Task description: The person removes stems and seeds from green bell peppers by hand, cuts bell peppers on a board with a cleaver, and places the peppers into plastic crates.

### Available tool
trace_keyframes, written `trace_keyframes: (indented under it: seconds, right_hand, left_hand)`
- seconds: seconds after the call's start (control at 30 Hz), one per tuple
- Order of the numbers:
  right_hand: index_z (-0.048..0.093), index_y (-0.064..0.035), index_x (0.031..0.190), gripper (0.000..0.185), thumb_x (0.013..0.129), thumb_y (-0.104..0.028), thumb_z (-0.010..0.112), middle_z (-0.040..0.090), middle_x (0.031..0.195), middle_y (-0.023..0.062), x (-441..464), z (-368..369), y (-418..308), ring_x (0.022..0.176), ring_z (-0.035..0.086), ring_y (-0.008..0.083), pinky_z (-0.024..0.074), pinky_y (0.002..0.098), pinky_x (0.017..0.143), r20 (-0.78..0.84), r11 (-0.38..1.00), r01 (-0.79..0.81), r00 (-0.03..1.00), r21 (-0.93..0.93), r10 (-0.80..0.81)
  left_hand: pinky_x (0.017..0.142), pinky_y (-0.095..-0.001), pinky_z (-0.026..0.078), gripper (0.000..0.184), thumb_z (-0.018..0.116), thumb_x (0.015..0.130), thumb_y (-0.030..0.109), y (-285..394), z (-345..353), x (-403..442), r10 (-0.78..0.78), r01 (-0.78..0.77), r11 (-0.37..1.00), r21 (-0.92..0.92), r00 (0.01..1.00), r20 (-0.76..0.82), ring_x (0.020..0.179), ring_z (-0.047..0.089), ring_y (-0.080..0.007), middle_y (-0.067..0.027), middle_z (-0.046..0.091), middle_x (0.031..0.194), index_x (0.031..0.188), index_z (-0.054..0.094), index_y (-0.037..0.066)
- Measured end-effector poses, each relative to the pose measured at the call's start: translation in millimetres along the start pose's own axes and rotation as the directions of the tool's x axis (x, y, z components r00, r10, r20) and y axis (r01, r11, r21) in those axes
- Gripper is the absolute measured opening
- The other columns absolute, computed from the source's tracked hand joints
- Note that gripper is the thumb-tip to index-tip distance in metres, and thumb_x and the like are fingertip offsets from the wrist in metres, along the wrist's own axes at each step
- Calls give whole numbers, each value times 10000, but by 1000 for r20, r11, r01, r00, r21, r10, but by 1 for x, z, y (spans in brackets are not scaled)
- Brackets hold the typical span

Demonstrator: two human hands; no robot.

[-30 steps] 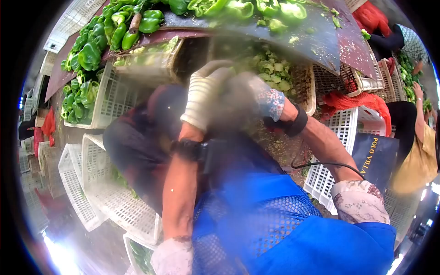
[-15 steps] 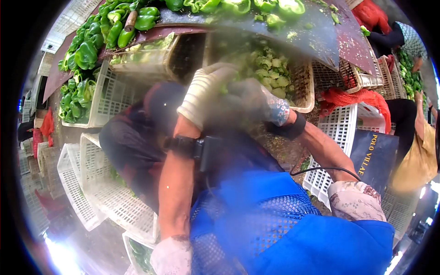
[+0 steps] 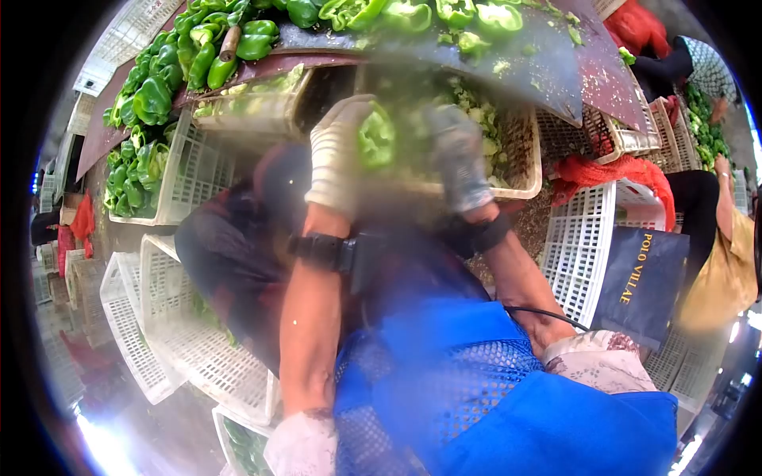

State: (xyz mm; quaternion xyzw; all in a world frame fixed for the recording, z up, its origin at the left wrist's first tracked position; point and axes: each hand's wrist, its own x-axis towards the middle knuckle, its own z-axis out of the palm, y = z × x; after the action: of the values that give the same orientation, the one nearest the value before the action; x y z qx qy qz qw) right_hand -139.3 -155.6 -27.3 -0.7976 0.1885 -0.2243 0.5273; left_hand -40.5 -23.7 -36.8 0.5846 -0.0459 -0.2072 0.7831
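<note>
My left hand (image 3: 337,151), in a white striped glove, is closed round a green bell pepper (image 3: 376,137). The pepper's pale inner side appears to face my right hand. My right hand (image 3: 459,155), in a grey-blue patterned glove, is apart from the pepper, above the near side of a crate (image 3: 525,170). Its fingers are smeared, so I cannot see whether they hold anything. Pale green pepper cores and scraps (image 3: 480,119) lie in that crate. A haze blurs the middle of the view.
Whole green peppers (image 3: 151,99) and a brown handle (image 3: 229,44) lie on the board at the upper left. Opened peppers (image 3: 409,16) line the board's far part. White crates (image 3: 210,349) stand at the left, a red net (image 3: 619,174) at the right. Another person's arm (image 3: 724,198) shows far right.
My hands, close together before, are now apart. My right hand has moved forward over the crate and turned. The green pepper in my left hand has come into plain sight.
</note>
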Motion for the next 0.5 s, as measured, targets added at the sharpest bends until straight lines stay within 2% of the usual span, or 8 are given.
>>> trace_keyframes:
  seconds: [0.03, 0.1, 0.17, 0.23, 0.37, 0.4, 0.47, 0.5]
  right_hand:
    - [683, -49, 902, 247, 877, -293, 660, 687, 932, 130, 9, -11, 0, 736, 657, 255, 498, 366, 572, -91, 994, -92, 991, 67, 98]
    - [679, -26, 975, 285, 891, -298, 661, 669, 938, 157, 22, -21, 19, 819, 656, 284, 506, 380, 700, -37, 898, 244, 961, -366, -276]
    - [666, -11, 1015, 318, 893, -304, 669, 656, 962, 172, 31, -28, 26, 864, 655, 297, 516, 388, 761, 73, 772, 404, 902, -491, -426]
    - [643, -3, 1024, 342, 881, -311, 684, 649, 1004, 174, 16, -30, -24, 872, 655, 294, 528, 389, 756, 160, 842, 405, 914, -358, -372]
    - [610, -5, 1035, 320, 860, -261, 688, 655, 990, 179, 24, 1, -9, 852, 661, 302, 536, 394, 738, 378, 740, 475, 870, -476, -315]
    - [607, -7, 1034, 310, 858, -251, 684, 657, 981, 179, 29, 8, -2, 836, 662, 302, 535, 395, 730, 365, 770, 456, 878, -446, -309]
    - [609, -17, 1028, 282, 854, -228, 678, 661, 963, 175, 28, 14, 3, 816, 662, 301, 535, 393, 717, 375, 767, 458, 876, -449, -303]
    - [613, -25, 1024, 263, 852, -215, 675, 663, 954, 172, 26, 13, 4, 812, 661, 300, 534, 391, 713, 399, 728, 484, 863, -485, -309]
  left_hand:
    - [761, -320, 575, 279, 576, 905, 160, 8, 1, -4, -86, 89, 990, -113, 996, 31, 865, 662, -177, -80, 675, 994, 1136, 659, 25]
    - [769, -351, 591, 297, 558, 932, 191, 20, 5, -17, -244, 274, 906, -323, 961, 131, 893, 674, -203, -94, 680, 1024, 1164, 639, 25]
    - [816, -365, 590, 322, 485, 982, 231, 1, -1, -7, -17, 38, 992, -122, 986, 168, 952, 671, -223, -111, 680, 1080, 1203, 619, 38]
    - [823, -352, 586, 312, 498, 977, 231, 3, 3, -9, 50, -42, 998, -49, 982, 182, 945, 669, -206, -99, 679, 1058, 1182, 628, 35]
    - [813, -332, 581, 304, 534, 957, 253, -5, 7, -10, 220, -265, 946, 188, 948, 231, 918, 665, -180, -69, 674, 1020, 1139, 650, 39]
    - [808, -328, 579, 303, 543, 952, 259, -1, 9, -13, 158, -190, 973, 131, 963, 221, 909, 662, -173, -63, 671, 1018, 1134, 654, 43]
    - [758, -332, 584, 302, 580, 929, 293, 19, 14, -23, -236, 268, 943, -197, 957, 170, 873, 654, -168, -42, 662, 1022, 1122, 667, 76]
    - [731, -338, 588, 305, 585, 926, 304, 20, 15, -22, -246, 266, 953, -143, 958, 144, 864, 654, -170, -39, 660, 1016, 1121, 668, 85]
